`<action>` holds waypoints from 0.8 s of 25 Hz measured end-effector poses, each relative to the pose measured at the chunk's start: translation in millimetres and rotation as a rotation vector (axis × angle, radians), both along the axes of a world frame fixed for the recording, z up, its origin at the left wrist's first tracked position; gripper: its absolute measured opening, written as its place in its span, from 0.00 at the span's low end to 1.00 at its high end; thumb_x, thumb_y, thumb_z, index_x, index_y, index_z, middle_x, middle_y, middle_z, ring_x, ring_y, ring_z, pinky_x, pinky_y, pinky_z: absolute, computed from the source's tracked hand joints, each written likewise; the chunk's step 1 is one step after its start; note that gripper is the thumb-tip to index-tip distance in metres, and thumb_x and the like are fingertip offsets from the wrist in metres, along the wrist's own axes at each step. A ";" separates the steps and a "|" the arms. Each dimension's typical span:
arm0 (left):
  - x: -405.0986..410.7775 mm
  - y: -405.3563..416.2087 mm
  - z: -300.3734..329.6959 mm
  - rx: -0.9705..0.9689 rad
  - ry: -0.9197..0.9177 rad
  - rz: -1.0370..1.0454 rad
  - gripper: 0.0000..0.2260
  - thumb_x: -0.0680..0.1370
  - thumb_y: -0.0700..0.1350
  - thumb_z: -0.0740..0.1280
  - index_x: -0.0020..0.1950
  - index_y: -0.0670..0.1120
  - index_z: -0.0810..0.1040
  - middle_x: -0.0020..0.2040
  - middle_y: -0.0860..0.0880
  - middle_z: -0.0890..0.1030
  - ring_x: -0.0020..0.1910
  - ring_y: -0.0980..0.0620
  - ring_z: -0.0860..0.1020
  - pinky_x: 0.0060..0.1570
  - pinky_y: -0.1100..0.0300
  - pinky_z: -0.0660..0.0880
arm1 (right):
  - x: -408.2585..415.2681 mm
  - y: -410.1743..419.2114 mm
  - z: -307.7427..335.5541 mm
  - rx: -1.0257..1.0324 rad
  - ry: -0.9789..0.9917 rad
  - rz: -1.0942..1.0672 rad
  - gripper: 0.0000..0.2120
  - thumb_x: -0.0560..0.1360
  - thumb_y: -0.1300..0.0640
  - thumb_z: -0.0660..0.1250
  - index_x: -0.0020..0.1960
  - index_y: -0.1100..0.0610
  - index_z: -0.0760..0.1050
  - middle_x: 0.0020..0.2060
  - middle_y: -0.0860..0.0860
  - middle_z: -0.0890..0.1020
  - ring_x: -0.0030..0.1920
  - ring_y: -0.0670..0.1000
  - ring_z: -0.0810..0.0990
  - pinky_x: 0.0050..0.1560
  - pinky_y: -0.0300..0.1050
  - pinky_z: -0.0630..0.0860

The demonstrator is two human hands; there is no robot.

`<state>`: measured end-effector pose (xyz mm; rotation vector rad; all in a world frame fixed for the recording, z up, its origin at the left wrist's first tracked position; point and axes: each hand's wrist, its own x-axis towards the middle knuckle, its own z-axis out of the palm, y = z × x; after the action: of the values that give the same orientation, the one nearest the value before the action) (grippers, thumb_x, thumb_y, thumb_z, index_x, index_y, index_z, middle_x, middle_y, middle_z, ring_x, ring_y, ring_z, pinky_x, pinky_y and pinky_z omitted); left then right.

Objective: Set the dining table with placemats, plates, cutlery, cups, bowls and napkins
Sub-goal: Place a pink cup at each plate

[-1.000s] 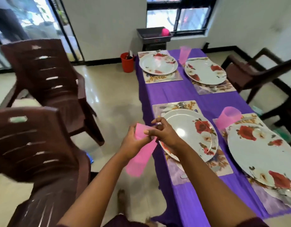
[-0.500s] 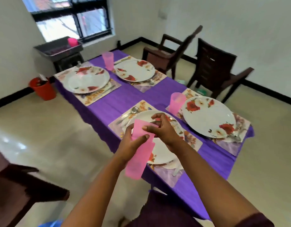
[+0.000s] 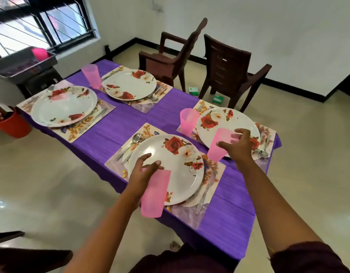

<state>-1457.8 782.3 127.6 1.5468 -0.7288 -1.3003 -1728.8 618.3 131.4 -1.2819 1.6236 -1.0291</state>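
Pink cups, one in each of the hands

Pink cup (image 3: 153,193) is gripped by the left hand (image 3: 143,174) over the nearest plate (image 3: 170,166). Right hand (image 3: 239,146) grips a second cup (image 3: 219,144) beyond that plate, over the purple surface (image 3: 130,119). No readable writing shows.

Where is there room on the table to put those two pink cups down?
Bare purple tablecloth runs between the four floral plates, widest between the far-left plate and the nearest plate. The placemats themselves are crowded with plates and cutlery.
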 end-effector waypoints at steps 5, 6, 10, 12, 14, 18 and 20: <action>6.5 1.2 -11.4 0.032 0.037 0.030 0.30 0.65 0.66 0.70 0.64 0.57 0.72 0.51 0.46 0.85 0.54 0.43 0.81 0.54 0.42 0.78 | -12.1 15.5 -42.1 -0.016 0.062 -0.009 0.39 0.62 0.63 0.81 0.66 0.54 0.62 0.63 0.54 0.73 0.61 0.55 0.74 0.54 0.47 0.72; 5.2 1.6 -12.8 0.041 0.043 0.032 0.29 0.66 0.66 0.69 0.64 0.57 0.72 0.51 0.46 0.85 0.54 0.43 0.81 0.53 0.42 0.79 | -12.9 16.0 -46.3 -0.024 0.076 -0.018 0.39 0.62 0.63 0.80 0.66 0.54 0.63 0.64 0.54 0.73 0.62 0.55 0.73 0.54 0.46 0.71; -0.9 0.9 -19.6 0.048 0.077 0.043 0.27 0.68 0.63 0.68 0.65 0.55 0.72 0.51 0.46 0.85 0.53 0.42 0.82 0.45 0.48 0.80 | -15.3 17.7 -58.4 -0.039 0.103 0.000 0.41 0.62 0.62 0.81 0.67 0.54 0.62 0.66 0.55 0.71 0.64 0.56 0.72 0.53 0.43 0.70; -5.3 0.2 -19.4 0.042 0.074 0.028 0.30 0.65 0.65 0.70 0.64 0.55 0.72 0.51 0.46 0.85 0.53 0.42 0.82 0.46 0.48 0.80 | -14.4 19.2 -62.6 -0.059 0.104 -0.002 0.43 0.62 0.61 0.81 0.68 0.53 0.60 0.67 0.55 0.71 0.65 0.55 0.72 0.54 0.43 0.71; -7.9 -1.7 -20.9 0.043 0.072 0.012 0.32 0.64 0.66 0.70 0.64 0.55 0.72 0.51 0.46 0.85 0.53 0.42 0.82 0.48 0.45 0.80 | -13.6 19.1 -63.9 -0.066 0.136 0.016 0.44 0.63 0.60 0.81 0.70 0.53 0.59 0.67 0.55 0.70 0.66 0.56 0.71 0.54 0.43 0.71; -11.3 -4.8 -22.7 0.029 0.084 0.009 0.26 0.69 0.62 0.68 0.64 0.55 0.72 0.52 0.47 0.84 0.53 0.41 0.81 0.47 0.44 0.81 | -13.0 24.1 -61.6 -0.066 0.276 0.020 0.50 0.61 0.47 0.81 0.74 0.51 0.55 0.71 0.56 0.63 0.71 0.59 0.65 0.61 0.52 0.69; -12.0 -6.7 -22.9 0.024 0.070 0.008 0.25 0.70 0.62 0.68 0.64 0.55 0.72 0.52 0.47 0.84 0.53 0.42 0.81 0.47 0.46 0.81 | 0.9 27.5 -46.7 -0.266 0.443 -0.061 0.49 0.62 0.35 0.75 0.74 0.52 0.57 0.73 0.57 0.62 0.72 0.59 0.62 0.66 0.54 0.65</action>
<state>-1469.7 775.6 104.7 1.5138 -0.6642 -1.3547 -1727.9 645.8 84.7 -1.7427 1.9071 -1.0772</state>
